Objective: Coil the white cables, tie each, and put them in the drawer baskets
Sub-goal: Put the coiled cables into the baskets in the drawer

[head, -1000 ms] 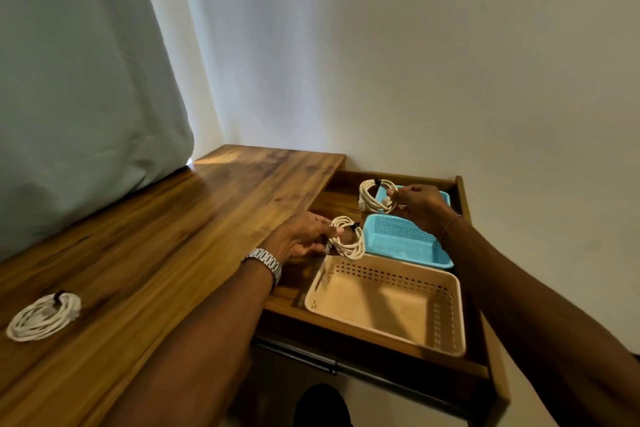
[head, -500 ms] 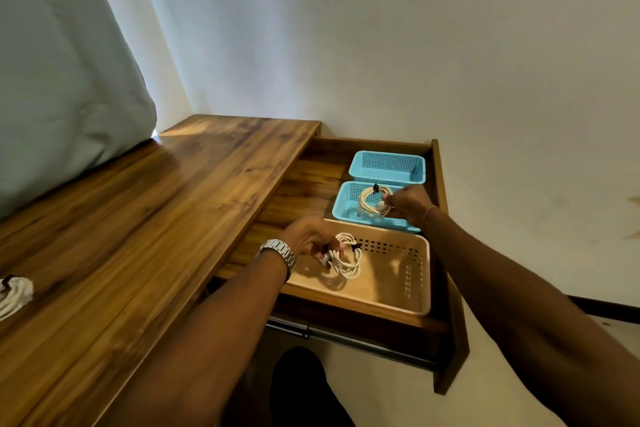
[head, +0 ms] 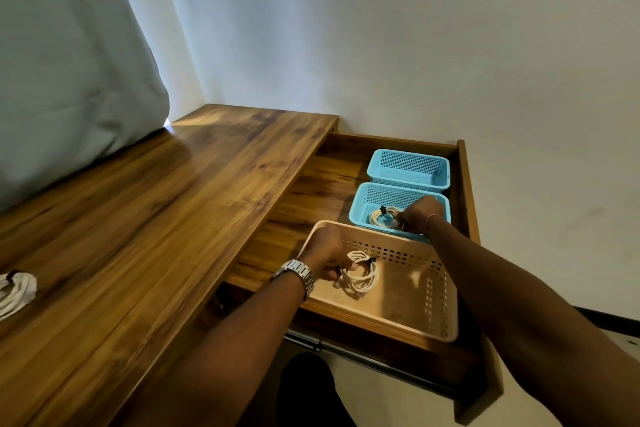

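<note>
White coiled cables [head: 360, 273], black-tied, each pinched by left hand [head: 325, 255] and right hand [head: 420, 215] inside baskets [head: 440, 305].

A wooden desk top [head: 145, 236] with a glossy grain meets a plain white wall [head: 415, 45]. A pale grey-green curtain [head: 69, 62] hangs at left, its hem brushing the desk.

The wooden surface [head: 145, 218] carries one coiled white cable [head: 15, 291] at its left edge. The open drawer [head: 467, 184] at the right edge holds three baskets in a row: a beige basket [head: 440, 308] nearest the front and two blue baskets [head: 408, 166] toward the back.
</note>
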`<state>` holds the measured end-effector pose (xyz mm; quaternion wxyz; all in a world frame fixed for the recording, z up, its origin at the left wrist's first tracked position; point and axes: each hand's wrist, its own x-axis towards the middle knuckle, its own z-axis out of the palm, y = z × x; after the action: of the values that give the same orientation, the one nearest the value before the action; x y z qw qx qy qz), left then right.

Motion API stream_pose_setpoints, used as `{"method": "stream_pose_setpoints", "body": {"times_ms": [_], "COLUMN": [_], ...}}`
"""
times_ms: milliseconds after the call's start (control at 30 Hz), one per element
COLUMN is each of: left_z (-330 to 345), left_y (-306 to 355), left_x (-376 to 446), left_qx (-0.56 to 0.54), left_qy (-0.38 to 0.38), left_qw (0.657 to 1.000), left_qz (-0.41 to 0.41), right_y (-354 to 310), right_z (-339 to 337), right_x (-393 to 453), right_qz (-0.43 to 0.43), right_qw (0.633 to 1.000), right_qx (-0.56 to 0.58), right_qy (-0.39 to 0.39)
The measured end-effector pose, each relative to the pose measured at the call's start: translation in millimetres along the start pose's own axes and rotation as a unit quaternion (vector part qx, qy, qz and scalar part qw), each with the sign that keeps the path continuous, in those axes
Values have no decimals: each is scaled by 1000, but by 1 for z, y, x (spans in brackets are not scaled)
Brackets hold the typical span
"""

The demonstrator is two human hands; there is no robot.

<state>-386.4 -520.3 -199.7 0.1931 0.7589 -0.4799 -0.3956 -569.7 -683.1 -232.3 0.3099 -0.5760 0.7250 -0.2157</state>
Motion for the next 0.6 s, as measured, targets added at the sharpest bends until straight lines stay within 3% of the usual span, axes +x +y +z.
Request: {"method": "stream_pose_setpoints", "body": {"times_ms": [167, 367, 467, 600], "left_z": [-3, -49, -85, -138], "left_y": [4, 22, 21, -9], "left_x": [-3, -18, -30, -44], "left_qx": [32, 65, 81, 109], "left_qy": [11, -8, 43, 128], "left_qw": [999, 994, 986, 972], "left_qz": [20, 83, 138, 164], "right_y": [-9, -39, -76, -136], "right_z": [-3, -5, 0, 16], "right_x": [-12, -22, -41, -80], "right_qz": [-53, -148, -243, -373], "right_qw": [995, 985, 963, 925], "right_qx": [-90, -16, 21, 45], "right_qy": [3, 85, 112, 65]}}
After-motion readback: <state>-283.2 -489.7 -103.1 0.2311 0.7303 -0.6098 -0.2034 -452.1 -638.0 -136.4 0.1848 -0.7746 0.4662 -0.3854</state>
